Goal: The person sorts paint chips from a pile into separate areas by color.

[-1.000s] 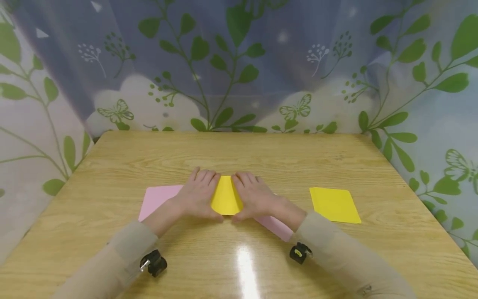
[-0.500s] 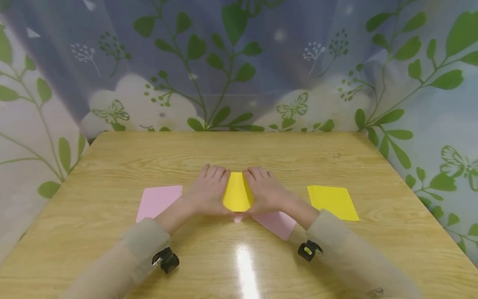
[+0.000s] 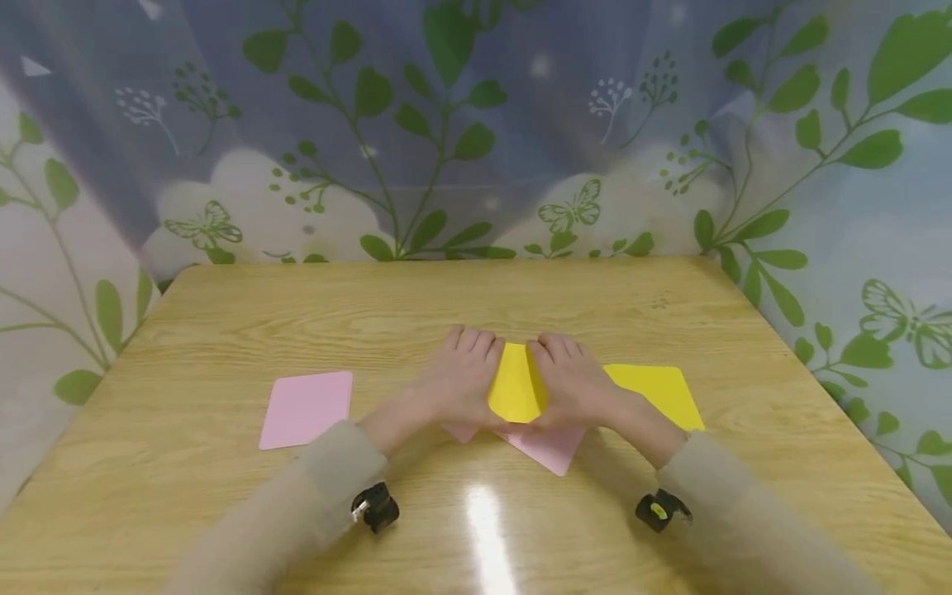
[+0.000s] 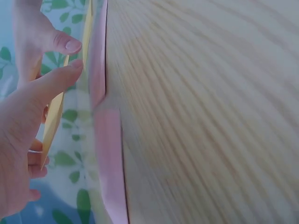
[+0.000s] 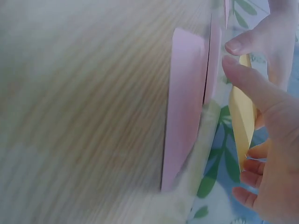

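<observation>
A yellow paper card (image 3: pixel 516 384), bowed between my two hands, is held up over the table. My left hand (image 3: pixel 463 376) grips its left side, fingers along the far part and thumb at the near edge. On the opposite side my right hand (image 3: pixel 576 382) holds it the same way. In the left wrist view the yellow card (image 4: pixel 55 116) appears edge-on between thumb and fingers; the right wrist view shows the card (image 5: pixel 242 119) likewise off the tabletop. Below the hands lie two pink cards, one (image 3: pixel 549 450) angled under the right hand, another (image 3: pixel 461 431) mostly hidden by the left.
A square pink card (image 3: pixel 308 409) lies flat on the wooden table (image 3: pixel 416 529) at the left. At the right rests a small stack of yellow cards (image 3: pixel 665 392), partly covered by my right wrist. A leaf-patterned curtain (image 3: pixel 476 165) hangs behind the table.
Both hands have moved to the right together with the yellow card between them. The pink cards beneath, and the one at the left, have come more into view.
</observation>
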Available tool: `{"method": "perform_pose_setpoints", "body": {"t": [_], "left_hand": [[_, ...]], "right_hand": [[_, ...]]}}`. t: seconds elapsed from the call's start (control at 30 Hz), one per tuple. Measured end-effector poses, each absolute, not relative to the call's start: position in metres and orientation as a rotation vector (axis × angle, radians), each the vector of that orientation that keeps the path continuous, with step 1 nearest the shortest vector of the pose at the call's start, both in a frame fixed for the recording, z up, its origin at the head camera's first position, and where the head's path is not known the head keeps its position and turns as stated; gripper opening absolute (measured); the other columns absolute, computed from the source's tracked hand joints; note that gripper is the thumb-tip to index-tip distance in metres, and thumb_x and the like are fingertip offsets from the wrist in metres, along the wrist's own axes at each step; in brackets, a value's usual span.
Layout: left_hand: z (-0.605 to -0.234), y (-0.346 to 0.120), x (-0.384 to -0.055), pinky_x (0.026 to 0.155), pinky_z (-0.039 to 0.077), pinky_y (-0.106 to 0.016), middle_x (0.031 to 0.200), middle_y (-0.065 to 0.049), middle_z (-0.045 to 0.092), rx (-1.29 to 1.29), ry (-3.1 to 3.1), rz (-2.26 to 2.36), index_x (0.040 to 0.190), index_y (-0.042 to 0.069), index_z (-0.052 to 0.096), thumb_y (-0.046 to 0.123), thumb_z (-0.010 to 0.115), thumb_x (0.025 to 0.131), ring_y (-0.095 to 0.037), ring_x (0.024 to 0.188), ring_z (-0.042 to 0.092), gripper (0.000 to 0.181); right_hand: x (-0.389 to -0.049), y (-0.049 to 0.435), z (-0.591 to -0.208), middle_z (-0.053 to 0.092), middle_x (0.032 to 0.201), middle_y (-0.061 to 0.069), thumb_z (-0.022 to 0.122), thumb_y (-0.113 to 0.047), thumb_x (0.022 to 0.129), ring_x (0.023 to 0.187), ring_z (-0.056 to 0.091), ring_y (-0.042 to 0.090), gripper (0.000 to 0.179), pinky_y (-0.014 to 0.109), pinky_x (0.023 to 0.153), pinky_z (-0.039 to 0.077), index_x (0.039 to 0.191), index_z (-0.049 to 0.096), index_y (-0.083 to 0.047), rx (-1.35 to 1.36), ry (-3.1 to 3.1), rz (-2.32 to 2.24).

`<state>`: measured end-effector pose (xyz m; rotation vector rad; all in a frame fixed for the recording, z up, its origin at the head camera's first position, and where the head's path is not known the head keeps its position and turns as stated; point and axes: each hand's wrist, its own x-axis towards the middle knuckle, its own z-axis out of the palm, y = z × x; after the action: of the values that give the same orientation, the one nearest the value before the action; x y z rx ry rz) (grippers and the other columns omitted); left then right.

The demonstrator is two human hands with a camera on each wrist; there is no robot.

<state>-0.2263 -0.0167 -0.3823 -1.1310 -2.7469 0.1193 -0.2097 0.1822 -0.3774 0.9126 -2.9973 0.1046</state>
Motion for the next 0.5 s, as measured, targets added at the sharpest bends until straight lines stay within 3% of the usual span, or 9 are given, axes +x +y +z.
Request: {"method": "perform_pose_setpoints", "body": {"t": [0.37, 0.5], "left_hand": [[-0.381, 0.044, -0.228, 0.101, 0.026, -0.041, 0.13, -0.009, 0.041, -1.155, -2.794, 0.271, 0.138, 0.002, 0.035, 0.088, 0.04, 0.063, -0.024, 0.119, 0.034, 0.115], [-0.38, 0.063, -0.226, 0.102, 0.025, -0.04, 0.133, -0.009, 0.04, -1.166, -2.814, 0.28, 0.14, 0.003, 0.033, 0.085, 0.044, 0.064, -0.024, 0.12, 0.033, 0.112]], "right_hand": [[-0.206, 0.238, -0.378, 0.037, 0.125, 0.022, 0.077, -0.062, 0.057, 0.113, 0.037, 0.037, 0.114, 0.052, 0.095, 0.034, 0.136, 0.033, 0.008, 0.884, -3.002, 0.128], [-0.205, 0.258, -0.377, 0.037, 0.125, 0.025, 0.079, -0.059, 0.055, 0.111, 0.039, 0.039, 0.114, 0.053, 0.093, 0.035, 0.135, 0.033, 0.008, 0.898, -2.996, 0.16]]}}
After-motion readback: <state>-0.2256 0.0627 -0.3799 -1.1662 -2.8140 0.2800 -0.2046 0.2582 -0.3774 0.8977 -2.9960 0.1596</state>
